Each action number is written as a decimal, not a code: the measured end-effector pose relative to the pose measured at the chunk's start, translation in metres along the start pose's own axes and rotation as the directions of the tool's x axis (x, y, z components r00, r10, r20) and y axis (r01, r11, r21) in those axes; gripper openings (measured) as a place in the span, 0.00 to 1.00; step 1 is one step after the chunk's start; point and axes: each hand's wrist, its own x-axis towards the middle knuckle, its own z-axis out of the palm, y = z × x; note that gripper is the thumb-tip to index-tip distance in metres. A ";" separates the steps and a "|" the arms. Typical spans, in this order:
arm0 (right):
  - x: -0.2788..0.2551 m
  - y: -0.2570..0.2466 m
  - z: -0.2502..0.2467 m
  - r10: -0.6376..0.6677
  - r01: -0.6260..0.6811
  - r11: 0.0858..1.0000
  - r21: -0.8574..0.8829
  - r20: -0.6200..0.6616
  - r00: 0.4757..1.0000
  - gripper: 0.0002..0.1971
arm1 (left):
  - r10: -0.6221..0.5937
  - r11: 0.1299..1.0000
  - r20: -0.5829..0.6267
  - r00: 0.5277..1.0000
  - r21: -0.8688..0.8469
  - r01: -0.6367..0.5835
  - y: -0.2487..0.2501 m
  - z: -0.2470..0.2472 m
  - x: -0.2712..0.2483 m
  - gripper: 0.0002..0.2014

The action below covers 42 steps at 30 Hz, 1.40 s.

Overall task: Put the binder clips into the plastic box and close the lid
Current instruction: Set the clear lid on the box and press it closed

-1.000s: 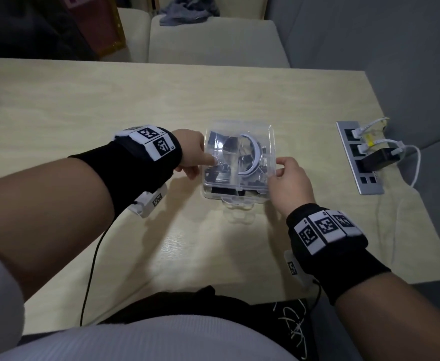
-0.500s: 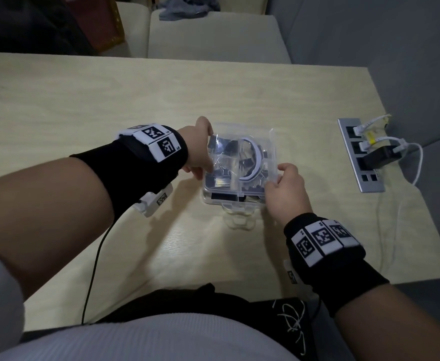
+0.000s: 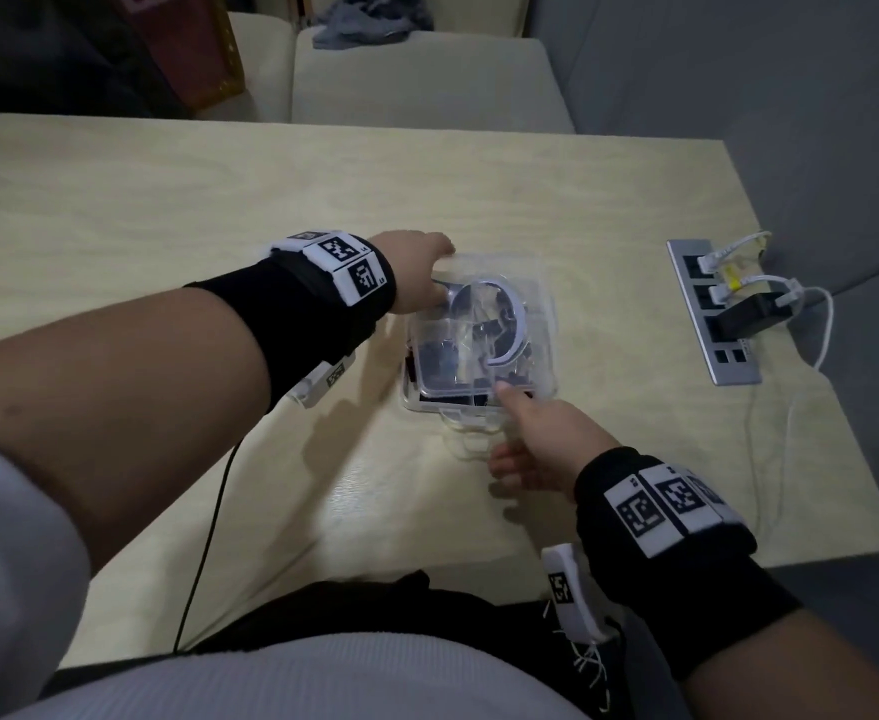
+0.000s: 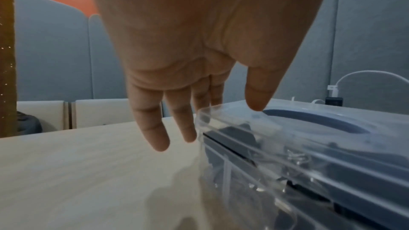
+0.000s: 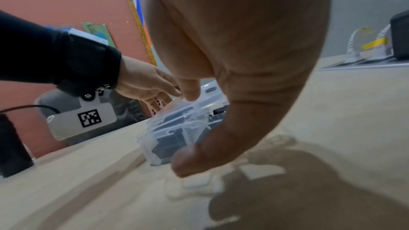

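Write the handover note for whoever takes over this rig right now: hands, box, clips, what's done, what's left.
Left hand: open, thumb on the clear lid's far-left corner, fingers down beside the box.
Right hand: open, index fingertip on the lid's near edge.
Clear plastic box: on the pale wooden table, centre.
Black binder clips: inside the box; none seen loose.
Done: clips loaded, lid lowered.
Left: press the lid fully shut; whether the front latch has caught cannot be told.
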 end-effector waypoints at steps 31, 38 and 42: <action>0.020 -0.028 -0.019 -0.386 0.355 0.920 -0.168 -0.228 0.894 0.15 | -0.318 0.933 -0.029 0.948 -0.184 0.308 0.000 -0.004 -0.019 0.26; 0.014 -0.045 -0.019 -0.463 0.419 0.875 -0.242 -0.163 0.871 0.21 | -0.327 0.929 0.029 0.945 -0.171 0.327 0.002 -0.006 -0.015 0.19; 0.015 -0.042 -0.018 -0.421 0.408 0.907 -0.104 -0.209 0.883 0.13 | -0.310 0.933 -0.031 0.950 -0.202 0.297 -0.004 -0.007 -0.009 0.31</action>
